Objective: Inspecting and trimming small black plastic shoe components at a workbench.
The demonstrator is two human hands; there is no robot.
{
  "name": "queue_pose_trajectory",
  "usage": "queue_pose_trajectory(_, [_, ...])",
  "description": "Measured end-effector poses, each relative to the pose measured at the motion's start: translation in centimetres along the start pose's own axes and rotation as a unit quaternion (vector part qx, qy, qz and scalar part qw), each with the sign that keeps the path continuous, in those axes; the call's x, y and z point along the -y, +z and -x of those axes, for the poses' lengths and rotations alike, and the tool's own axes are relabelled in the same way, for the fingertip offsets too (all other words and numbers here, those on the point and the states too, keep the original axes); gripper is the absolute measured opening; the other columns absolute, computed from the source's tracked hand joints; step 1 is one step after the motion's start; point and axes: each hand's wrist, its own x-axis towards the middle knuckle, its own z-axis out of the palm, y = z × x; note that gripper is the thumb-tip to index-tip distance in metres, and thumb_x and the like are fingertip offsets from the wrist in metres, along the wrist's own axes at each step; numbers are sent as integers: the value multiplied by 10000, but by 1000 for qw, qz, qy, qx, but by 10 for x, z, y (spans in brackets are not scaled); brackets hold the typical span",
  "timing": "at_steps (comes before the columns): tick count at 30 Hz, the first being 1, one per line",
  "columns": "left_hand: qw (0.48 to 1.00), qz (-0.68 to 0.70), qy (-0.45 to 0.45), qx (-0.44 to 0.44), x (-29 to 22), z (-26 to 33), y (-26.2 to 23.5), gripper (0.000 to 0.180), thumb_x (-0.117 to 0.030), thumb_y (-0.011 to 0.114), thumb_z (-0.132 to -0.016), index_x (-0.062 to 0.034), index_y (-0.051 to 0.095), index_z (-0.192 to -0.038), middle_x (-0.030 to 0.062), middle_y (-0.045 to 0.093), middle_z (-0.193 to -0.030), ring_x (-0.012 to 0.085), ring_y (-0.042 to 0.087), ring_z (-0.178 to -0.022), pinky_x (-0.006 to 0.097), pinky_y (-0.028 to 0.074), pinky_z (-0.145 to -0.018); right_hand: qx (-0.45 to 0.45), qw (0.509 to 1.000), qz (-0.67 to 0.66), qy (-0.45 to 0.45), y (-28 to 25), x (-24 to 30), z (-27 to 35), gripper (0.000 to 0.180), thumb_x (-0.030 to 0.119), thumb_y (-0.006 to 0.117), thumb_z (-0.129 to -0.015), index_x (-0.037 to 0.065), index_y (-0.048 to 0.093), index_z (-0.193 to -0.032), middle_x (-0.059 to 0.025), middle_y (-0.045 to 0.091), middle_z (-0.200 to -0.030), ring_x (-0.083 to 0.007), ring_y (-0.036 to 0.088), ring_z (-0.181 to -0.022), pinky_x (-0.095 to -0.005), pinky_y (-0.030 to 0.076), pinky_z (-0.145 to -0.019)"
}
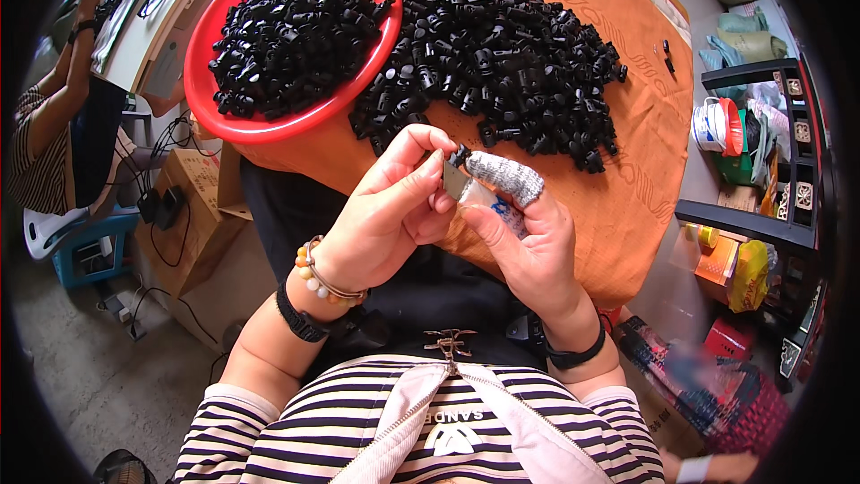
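Observation:
My left hand (394, 184) is closed in a pinch on a small black plastic part (460, 156). Closed around a short flat metal blade (455, 181) with a white wrapped grip, my right hand (537, 237) brings the blade up against that part. Grey knitted covers (506, 175) sit on fingers of this hand. Both hands meet above the near edge of the table; the exact contact between blade and part is partly hidden by fingers. Just beyond lies a wide heap of similar black parts (502, 58).
A red basin (391, 31) full of black parts stands on the orange tablecloth (649, 125), left of the heap. Another person's arm (81, 58) is at far left, above a blue stool (90, 260). Shelving (748, 224) stands at right; a cardboard box (184, 215) sits at left.

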Motion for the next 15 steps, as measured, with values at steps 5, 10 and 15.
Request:
queue_pose_trajectory(5, [1000, -14, 12, -7, 1, 1, -1, 147, -213, 445, -944, -126, 425, -1062, -30, 455, -769, 12, 386, -631, 167, 282, -503, 20, 1000, 11, -15, -1, 2, -1, 308, 75, 611, -840, -6, 542, -1129, -87, 638, -919, -114, 605, -822, -235, 480, -701])
queue_pose_trajectory(10, [1000, -11, 9, -12, 1, 1, 0, 152, -217, 449, -942, -127, 427, -1062, -28, 466, -765, 11, 387, -620, 168, 280, -501, 14, 998, 49, -33, -1, 0, 0, 300, 78, 606, -841, -2, 549, -1124, -98, 641, -900, -142, 619, -802, -246, 481, -692])
queue_pose_trajectory(15, [1000, 0, 6, -1, 2, 1, -5, 153, -216, 450, -942, -125, 433, -1063, -28, 476, -747, 11, 393, -609, 169, 280, -497, 15, 999, 41, -31, -1, 1, -1, 281, 76, 600, -844, 1, 558, -1112, -93, 644, -890, -140, 619, -793, -248, 480, -687])
